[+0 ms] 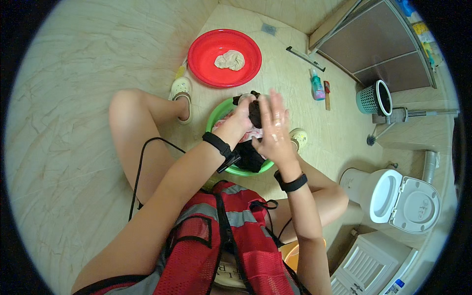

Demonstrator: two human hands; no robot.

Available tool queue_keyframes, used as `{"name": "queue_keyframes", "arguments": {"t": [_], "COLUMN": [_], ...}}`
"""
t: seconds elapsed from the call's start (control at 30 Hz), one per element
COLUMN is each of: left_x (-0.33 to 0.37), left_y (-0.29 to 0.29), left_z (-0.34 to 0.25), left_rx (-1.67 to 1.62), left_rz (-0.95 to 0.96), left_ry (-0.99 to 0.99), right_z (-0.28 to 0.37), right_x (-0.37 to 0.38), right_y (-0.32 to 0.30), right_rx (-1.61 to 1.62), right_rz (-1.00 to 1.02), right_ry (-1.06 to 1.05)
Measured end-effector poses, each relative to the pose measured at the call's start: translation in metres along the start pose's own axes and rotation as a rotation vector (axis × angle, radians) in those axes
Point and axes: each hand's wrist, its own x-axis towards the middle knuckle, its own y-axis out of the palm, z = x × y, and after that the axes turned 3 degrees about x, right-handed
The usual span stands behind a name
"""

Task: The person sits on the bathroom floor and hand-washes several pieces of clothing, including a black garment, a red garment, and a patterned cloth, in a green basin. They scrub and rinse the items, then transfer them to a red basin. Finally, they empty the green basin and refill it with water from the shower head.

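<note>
A green basin [215, 114] stands on the floor between my feet, with wet clothes in it. Above it my left hand [242, 116] grips a dark cloth [255, 112] from the left side. My right hand [273, 129] presses flat against the same cloth from the right, fingers spread upward, a ring on one finger. More dark fabric [250, 157] hangs down over the basin's near rim. Black bands sit on both wrists.
A red basin [201, 51] holding a beige wrung cloth [230, 60] lies beyond the green one. A teal bottle [317, 86] and a brush [327, 94] stand to the right. Farther right are a mesh bin [368, 100], a toilet [388, 194] and a floor drain [268, 29].
</note>
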Motion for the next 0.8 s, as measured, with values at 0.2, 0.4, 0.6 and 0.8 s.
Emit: {"name": "queue_keyframes", "arguments": {"t": [0.2,0.4,0.6,0.8], "left_x": [0.036,0.014,0.004,-0.005], "left_y": [-0.035,-0.018,-0.028,-0.016], "left_z": [0.021,0.036,0.017,0.005], "left_rx": [-0.009,0.407,0.639,0.816], "left_rz": [-0.224,-0.407,-0.267,-0.109], "left_ry": [0.216,0.621,0.721,0.582], "right_z": [-0.028,-0.052,-0.059,-0.058], "right_x": [-0.002,-0.014,-0.002,-0.002], "right_y": [0.05,0.073,0.077,0.072], "right_rx": [-0.117,0.136,0.599,1.199], "right_rz": [-0.134,-0.072,0.222,0.274], "right_ry": [0.158,0.456,0.516,0.873]}}
